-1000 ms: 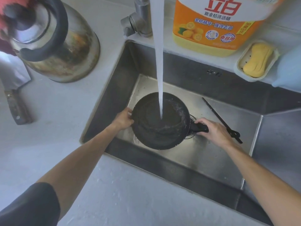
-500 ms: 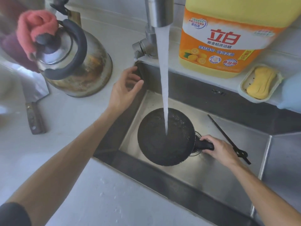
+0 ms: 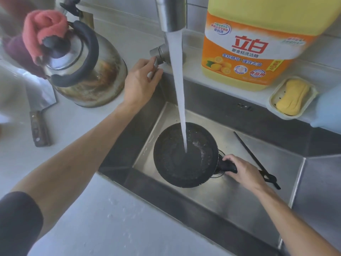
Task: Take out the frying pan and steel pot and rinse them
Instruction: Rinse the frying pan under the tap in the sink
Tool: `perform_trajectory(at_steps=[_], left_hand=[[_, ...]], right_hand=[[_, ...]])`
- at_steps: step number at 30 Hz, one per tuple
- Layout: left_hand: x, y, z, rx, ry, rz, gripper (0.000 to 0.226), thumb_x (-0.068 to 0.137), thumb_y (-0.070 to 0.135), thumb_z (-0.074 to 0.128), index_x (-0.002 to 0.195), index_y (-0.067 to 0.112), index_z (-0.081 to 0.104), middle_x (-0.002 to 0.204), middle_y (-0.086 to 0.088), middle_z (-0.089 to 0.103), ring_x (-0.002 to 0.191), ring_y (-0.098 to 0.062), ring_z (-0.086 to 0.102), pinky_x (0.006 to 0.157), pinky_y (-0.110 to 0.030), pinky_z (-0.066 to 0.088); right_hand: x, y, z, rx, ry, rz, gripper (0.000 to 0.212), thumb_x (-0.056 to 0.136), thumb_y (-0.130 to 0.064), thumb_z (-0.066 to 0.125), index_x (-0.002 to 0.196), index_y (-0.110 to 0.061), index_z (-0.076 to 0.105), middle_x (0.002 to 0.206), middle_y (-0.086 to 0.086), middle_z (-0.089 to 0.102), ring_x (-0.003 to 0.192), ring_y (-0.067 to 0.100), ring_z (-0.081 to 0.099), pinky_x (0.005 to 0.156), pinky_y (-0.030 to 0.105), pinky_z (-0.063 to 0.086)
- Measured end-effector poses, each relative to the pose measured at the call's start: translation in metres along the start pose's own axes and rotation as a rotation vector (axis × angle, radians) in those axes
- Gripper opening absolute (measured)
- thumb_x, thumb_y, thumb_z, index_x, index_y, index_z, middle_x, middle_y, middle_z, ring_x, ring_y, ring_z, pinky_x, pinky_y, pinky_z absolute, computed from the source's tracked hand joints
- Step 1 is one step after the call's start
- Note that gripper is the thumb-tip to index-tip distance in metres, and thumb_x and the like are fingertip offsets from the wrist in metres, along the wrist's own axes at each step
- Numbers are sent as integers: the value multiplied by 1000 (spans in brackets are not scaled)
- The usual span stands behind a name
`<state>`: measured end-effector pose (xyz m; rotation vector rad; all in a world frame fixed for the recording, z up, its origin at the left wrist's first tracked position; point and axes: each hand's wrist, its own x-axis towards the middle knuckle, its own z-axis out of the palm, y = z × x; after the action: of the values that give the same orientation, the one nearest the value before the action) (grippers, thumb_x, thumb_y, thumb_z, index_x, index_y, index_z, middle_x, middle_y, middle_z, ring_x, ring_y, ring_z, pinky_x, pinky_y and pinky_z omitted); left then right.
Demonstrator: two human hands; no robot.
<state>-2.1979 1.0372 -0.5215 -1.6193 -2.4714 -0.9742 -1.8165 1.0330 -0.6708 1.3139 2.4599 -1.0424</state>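
Two hands are engaged. The right hand [image 3: 245, 171] has its grip clamped on the black handle of the frying pan [image 3: 184, 156], which sits low in the steel sink [image 3: 230, 196], at about 4 o'clock from the tap. The left hand [image 3: 141, 83] has its grip together on the tap lever [image 3: 156, 60], at 9 o'clock from the spout. A full stream of water [image 3: 180, 93] falls from the tap [image 3: 171, 13] into the pan, striking right of centre; water is pooling inside. The steel pot is not identifiable in view; a steel kettle [image 3: 83, 71] with a red cloth [image 3: 44, 30] on its lid stands on the counter [image 3: 114, 222] at 10 o'clock from the sink.

Judgement: the pan rinse is under way; the pot is not yet seen to.

Risks noted:
- Stream is heavy. If the lever is opened further, or the pan tilts, splash over the sink edge onto the counter is likely.
- Pan is held one-handed by a wet handle. As it fills, its weight may twist it in the grip and dump water.
- Black chopsticks [image 3: 256, 159] lie just beside the right hand, at 2 o'clock from it. A swing of the pan could knock them.
- A cleaver [image 3: 39, 115] lies at 9 o'clock on the counter, well apart.
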Motion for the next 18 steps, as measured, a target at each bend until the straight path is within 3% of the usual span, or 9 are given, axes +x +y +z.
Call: perform_trajectory(at_steps=[2, 7, 9, 11, 14, 18], left_hand=[[2, 2, 0, 108, -67, 92, 42, 92, 32, 52, 127, 9, 55, 107, -13, 62, 78, -24, 59, 64, -16, 34], [-30, -5, -4, -141, -295, -14, 68, 89, 33, 52, 149, 24, 21, 132, -8, 45, 103, -21, 53, 86, -33, 49], [-71, -17, 3, -135, -368, -96, 56, 89, 27, 55, 142, 27, 37, 133, -7, 47, 103, -21, 56, 89, -35, 49], [-111, -32, 15, -75, -633, -138, 44, 90, 24, 58, 133, 25, 50, 133, -8, 51, 115, -24, 54, 99, -38, 44], [-142, -54, 37, 9, -1047, -220, 49, 92, 34, 56, 139, 24, 44, 138, -11, 50, 129, -25, 43, 107, -35, 34], [-151, -72, 46, 153, -1127, -207, 42, 92, 29, 57, 133, 29, 50, 135, -5, 56, 124, -24, 51, 102, -38, 41]], right_hand=[[3, 0, 1, -106, -31, -61, 45, 80, -21, 70, 118, -28, 47, 110, -5, 62, 84, 22, 64, 66, 32, 46], [8, -3, -1, -158, -104, -72, 47, 82, -32, 68, 119, -29, 39, 112, -4, 63, 84, 25, 64, 64, 30, 42], [8, 0, -3, -133, -111, -46, 45, 83, -42, 66, 119, -33, 41, 111, -7, 64, 83, 23, 64, 64, 28, 39], [10, 2, -5, -106, -122, -34, 43, 84, -45, 64, 117, -36, 40, 111, -7, 65, 84, 22, 63, 66, 29, 40], [13, 2, -5, -85, -143, 6, 41, 83, -44, 64, 113, -38, 37, 115, -4, 66, 89, 26, 64, 68, 32, 41], [15, 0, -4, -58, -175, 51, 40, 84, -41, 65, 111, -36, 37, 122, -2, 65, 95, 29, 64, 69, 32, 39]])
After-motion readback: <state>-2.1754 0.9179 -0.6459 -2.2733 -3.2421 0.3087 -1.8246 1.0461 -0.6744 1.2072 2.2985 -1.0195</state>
